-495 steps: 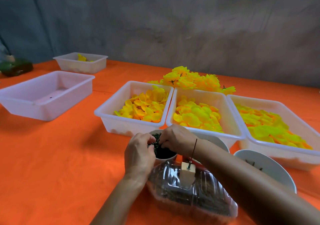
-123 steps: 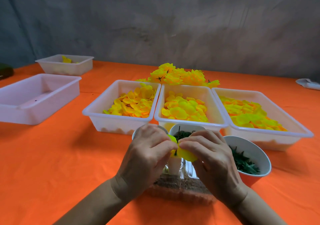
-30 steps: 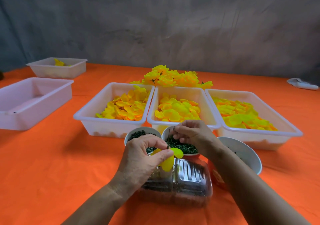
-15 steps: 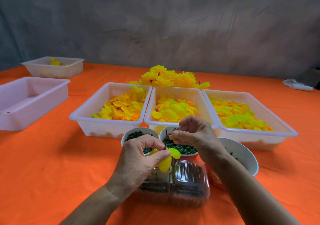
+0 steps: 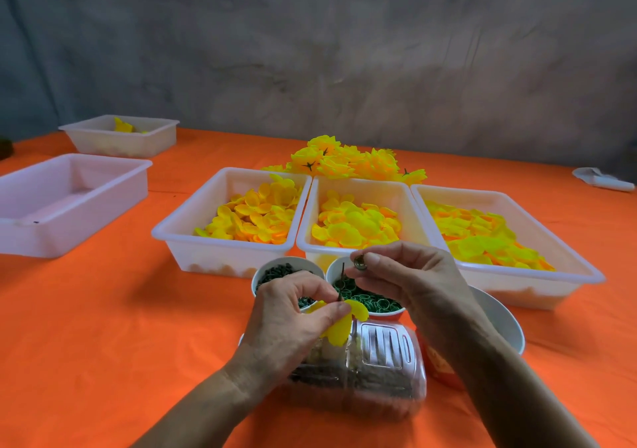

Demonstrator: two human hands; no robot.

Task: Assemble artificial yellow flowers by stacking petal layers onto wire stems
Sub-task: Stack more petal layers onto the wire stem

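Yellow petals (image 5: 341, 327) pinched on stem by left hand (image 5: 289, 313) (right hand (image 5: 406, 275) pinches green ring (image 5: 358, 262)).

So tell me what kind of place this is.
Most likely a small hand-assembly workbench for artificial flowers: white plastic trays of sorted yellow fabric petals on an orange tablecloth, a heap of finished yellow flowers behind them, and small cups of green parts.

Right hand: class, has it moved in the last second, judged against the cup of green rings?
Yes. The right hand has lifted out of the cup of green rings, pinching one.
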